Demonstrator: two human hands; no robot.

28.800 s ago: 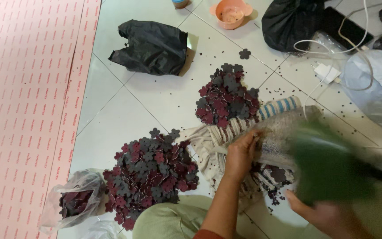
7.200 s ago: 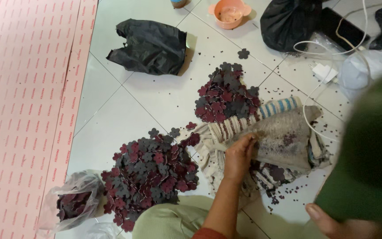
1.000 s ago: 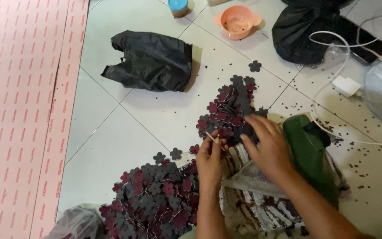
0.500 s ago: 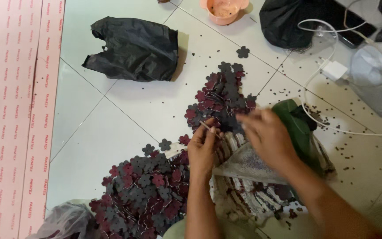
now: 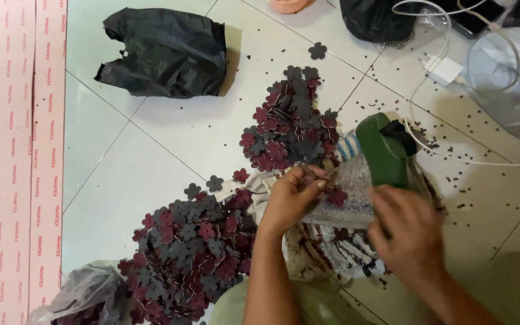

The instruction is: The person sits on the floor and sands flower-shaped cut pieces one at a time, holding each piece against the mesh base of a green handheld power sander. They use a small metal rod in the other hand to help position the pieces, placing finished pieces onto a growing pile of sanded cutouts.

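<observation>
I sit on a tiled floor among maroon and grey flower-shaped cutouts. My left hand point(image 5: 293, 198) is closed with its fingertips pinching the near edge of a grey speckled sheet point(image 5: 356, 192), and a maroon flower cutout point(image 5: 335, 195) lies right beside the fingers. My right hand point(image 5: 410, 235) is blurred, just below a green punch tool point(image 5: 383, 150) that rests on the sheet. I see nothing in that hand. One pile of cutouts point(image 5: 290, 126) lies beyond my hands and a bigger pile point(image 5: 194, 247) lies to the near left.
Under the sheet lies a striped cloth point(image 5: 326, 253). A black plastic bag point(image 5: 164, 51) sits at the far left, and a clear bag of cutouts point(image 5: 85, 295) at the near left. A white charger and cable point(image 5: 443, 69) lie at the far right. A pink patterned mat point(image 5: 13, 150) borders the left.
My right hand has drawn back from the far pile towards me, uncovering the green punch. My left hand has shifted from the pile's edge onto the sheet.
</observation>
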